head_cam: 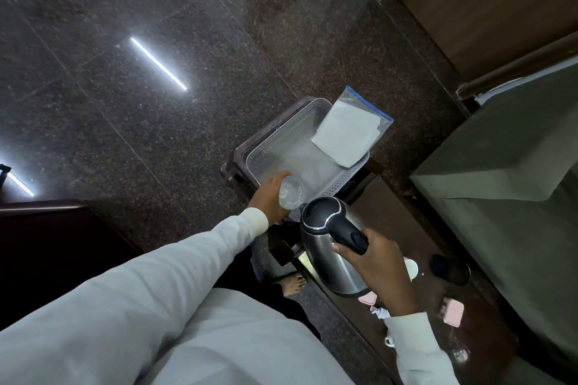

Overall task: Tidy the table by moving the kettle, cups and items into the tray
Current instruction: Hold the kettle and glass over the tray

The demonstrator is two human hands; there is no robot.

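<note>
A steel kettle (328, 256) with a black lid and handle hangs above the dark wooden table (403, 222), my right hand (373, 269) wrapped around its handle. My left hand (269, 197) holds a clear glass cup (291, 191) over the near corner of the white perforated tray (341, 183). The tray rests on a dark stool beyond the table's end. A zip bag with white paper (352, 131) lies across the tray's far corner. On the table behind the kettle are a white cup (411, 269), a black round base (448, 269) and pink items (453, 312).
A second glass (459, 353) and a small white cup handle (389, 341) sit near my right sleeve. A grey bed (516, 197) flanks the table on the right. Polished dark stone floor spreads to the left, with my bare foot (292, 284) below the table edge.
</note>
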